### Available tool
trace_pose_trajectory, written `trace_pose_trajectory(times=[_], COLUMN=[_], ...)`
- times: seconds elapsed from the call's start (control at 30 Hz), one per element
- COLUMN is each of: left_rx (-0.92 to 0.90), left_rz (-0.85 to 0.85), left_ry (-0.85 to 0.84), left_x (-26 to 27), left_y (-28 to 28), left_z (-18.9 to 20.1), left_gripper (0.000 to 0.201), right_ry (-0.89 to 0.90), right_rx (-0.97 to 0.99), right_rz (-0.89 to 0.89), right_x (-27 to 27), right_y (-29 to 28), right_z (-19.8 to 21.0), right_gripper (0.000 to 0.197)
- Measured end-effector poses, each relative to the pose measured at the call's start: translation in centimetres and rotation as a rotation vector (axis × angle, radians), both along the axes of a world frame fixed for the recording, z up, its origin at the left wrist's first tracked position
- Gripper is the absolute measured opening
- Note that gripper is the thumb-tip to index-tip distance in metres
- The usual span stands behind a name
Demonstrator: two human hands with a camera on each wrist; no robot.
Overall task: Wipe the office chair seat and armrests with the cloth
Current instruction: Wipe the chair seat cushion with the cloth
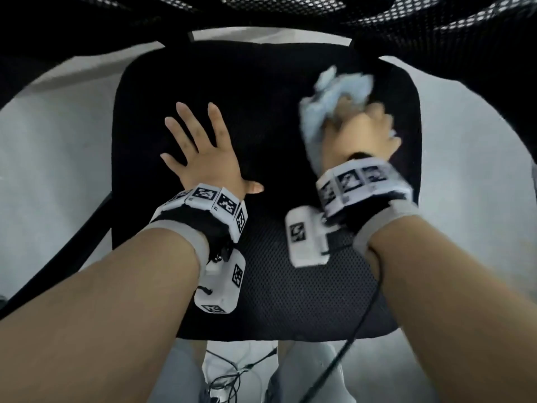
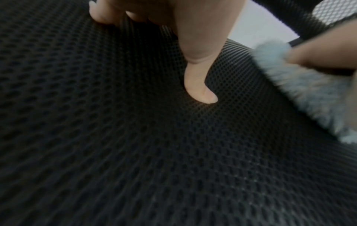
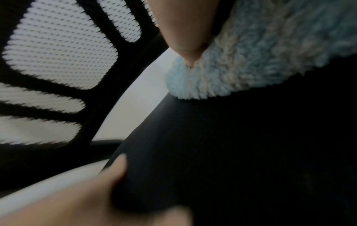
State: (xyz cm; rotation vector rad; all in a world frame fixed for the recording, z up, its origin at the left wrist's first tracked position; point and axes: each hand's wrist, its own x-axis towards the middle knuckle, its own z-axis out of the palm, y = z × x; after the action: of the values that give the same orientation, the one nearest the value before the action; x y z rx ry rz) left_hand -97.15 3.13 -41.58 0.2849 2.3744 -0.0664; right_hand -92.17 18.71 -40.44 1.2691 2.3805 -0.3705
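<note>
This looks like an office or a plain indoor workroom: I'm standing over a black mesh office chair seat (image 1: 261,91) with a perforated mesh backrest (image 3: 59,45), on a smooth pale grey floor (image 1: 52,146) with loose cables (image 1: 232,373) by my feet

text: none readable | wrist bands (image 1: 215,200) — coded squares only, seemingly wordless

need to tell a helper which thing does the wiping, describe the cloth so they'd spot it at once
Start at the black mesh chair seat that fills the middle of the head view, then go to its far right corner, near the backrest. There the right hand grips a bunched cloth against the seat. It is the only pale blue, fluffy thing on the otherwise black seat; the left hand beside it lies flat and bare.
</note>
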Motion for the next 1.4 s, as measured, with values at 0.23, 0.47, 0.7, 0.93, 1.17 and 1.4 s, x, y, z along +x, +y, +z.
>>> trace_pose_trajectory(times=[0.23, 0.47, 0.7, 0.93, 1.17, 1.4], left_rx=[0.0, 0.181, 0.12, 0.256, 0.276, 0.247], left_rz=[-0.009, 0.081, -0.002, 0.015, 0.022, 0.012], left_ry=[-0.038, 0.023, -0.017, -0.031, -0.103, -0.114], left_x=[-0.4, -2.5, -2.8, -3.1, -3.5, -3.4], left_y=[-0.5, -6.6, -8.5, -10.2, -11.2, -10.9], left_z=[0.5, 1.9, 1.4, 0.9, 1.3, 0.8], left_gripper=[0.136, 0.117, 0.113, 0.111, 0.112, 0.111], right_ry=[-0.015, -0.003, 0.0, -0.107, -0.042, -0.024], right_rx=[-0.078, -0.042, -0.074, 0.023, -0.037, -0.014], right_rz=[0.557, -0.015, 0.625, 0.026, 0.631, 0.12], right_x=[2.6, 2.0, 2.0, -0.5, 0.0, -3.7], right_y=[-3.2, -3.0, -8.5, -5.4, -8.4, -9.8], right_z=[0.7, 0.5, 0.6, 0.6, -0.1, -0.3], right_gripper=[0.039, 0.04, 0.045, 0.039, 0.044, 0.044])
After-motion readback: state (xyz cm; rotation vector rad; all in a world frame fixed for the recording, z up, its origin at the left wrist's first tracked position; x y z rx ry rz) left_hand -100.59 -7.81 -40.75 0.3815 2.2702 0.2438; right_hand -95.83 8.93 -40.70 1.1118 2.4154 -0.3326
